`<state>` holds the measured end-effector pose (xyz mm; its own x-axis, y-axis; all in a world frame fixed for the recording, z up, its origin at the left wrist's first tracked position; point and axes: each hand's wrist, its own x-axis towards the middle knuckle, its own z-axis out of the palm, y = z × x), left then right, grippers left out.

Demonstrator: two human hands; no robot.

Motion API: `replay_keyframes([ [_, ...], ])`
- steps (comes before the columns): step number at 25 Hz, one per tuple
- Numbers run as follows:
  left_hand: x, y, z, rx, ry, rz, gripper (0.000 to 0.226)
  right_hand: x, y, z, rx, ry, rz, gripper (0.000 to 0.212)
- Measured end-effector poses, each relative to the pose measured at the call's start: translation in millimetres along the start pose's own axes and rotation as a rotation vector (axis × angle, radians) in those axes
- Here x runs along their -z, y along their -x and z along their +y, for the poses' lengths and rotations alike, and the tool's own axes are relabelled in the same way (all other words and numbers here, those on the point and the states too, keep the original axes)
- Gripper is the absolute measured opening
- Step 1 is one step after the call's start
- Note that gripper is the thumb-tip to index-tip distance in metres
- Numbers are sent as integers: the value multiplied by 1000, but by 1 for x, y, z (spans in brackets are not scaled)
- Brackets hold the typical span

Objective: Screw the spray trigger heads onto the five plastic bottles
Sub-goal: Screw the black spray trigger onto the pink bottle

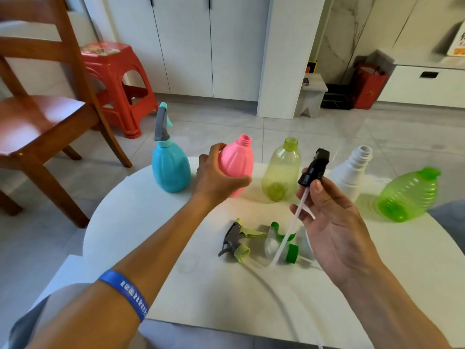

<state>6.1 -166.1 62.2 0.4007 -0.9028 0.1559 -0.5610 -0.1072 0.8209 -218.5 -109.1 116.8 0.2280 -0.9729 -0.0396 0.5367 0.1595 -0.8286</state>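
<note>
Five bottles stand in a row on the white round table [156, 260]. The blue bottle [171, 167] at the left carries a grey trigger head [161, 124]. My left hand [216, 177] grips the open-necked pink bottle [239, 159]. My right hand [332, 217] holds a black trigger head [315, 167] by its collar, its white dip tube [289, 233] hanging down. Further right stand an open yellow-green bottle [283, 170], a white bottle [352, 172] and a bright green bottle [407, 195] that leans over. A grey and yellow-green trigger head [235, 241] and a clear and green trigger head [279, 241] lie loose on the table.
A wooden chair [42, 117] stands at the left, close to the table, with a red plastic stool [118, 84] behind it. White cabinets and a pillar [284, 59] are at the back. A small white step stool [312, 94] and a red bag [367, 86] sit on the tiled floor.
</note>
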Motion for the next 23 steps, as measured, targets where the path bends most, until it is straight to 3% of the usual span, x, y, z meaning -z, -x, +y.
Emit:
replay_keyframes([
  [6,70,32,20,-365,-429,95,100,8,-4,-12,40,3,47,18],
  [10,96,64,9,-345,-532,140,100,11,-7,-16,68,-35,56,34],
  [23,76,81,6,-411,-532,7,101,10,-6,6,68,30,5,37],
])
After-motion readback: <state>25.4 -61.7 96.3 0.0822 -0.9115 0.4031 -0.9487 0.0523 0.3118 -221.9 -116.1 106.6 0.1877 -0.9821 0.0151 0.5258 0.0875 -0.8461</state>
